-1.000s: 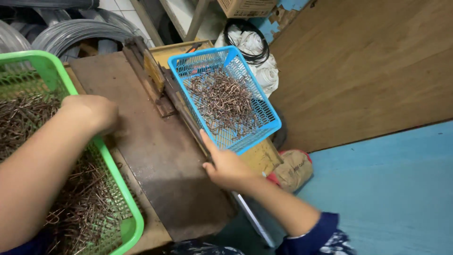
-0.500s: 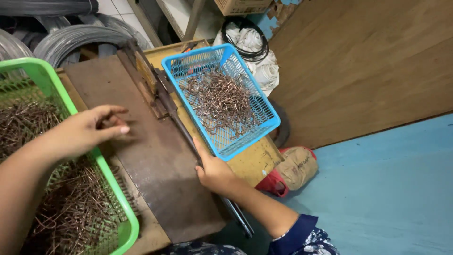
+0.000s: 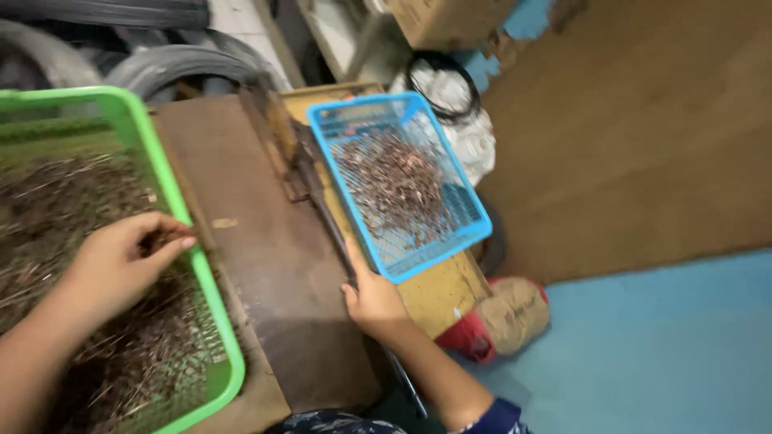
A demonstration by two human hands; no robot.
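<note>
left hand [image 3: 121,261] over green basket [image 3: 161,173], fingers pinching thin brown wires [image 3: 56,209]. right hand [image 3: 374,301] gripping dark lever [image 3: 326,209] beside blue basket [image 3: 474,225].

Colours here: bright green mesh basket [image 3: 161,173] full of rusty brown wire bits [image 3: 72,217], lighter blue mesh basket [image 3: 462,210] with the same brown stuff. Dark brown worn board [image 3: 265,241] between them, yellowish wood under the blue one. Floor [image 3: 643,354] is pale blue, sleeve [image 3: 503,418] navy with a light pattern.
</note>
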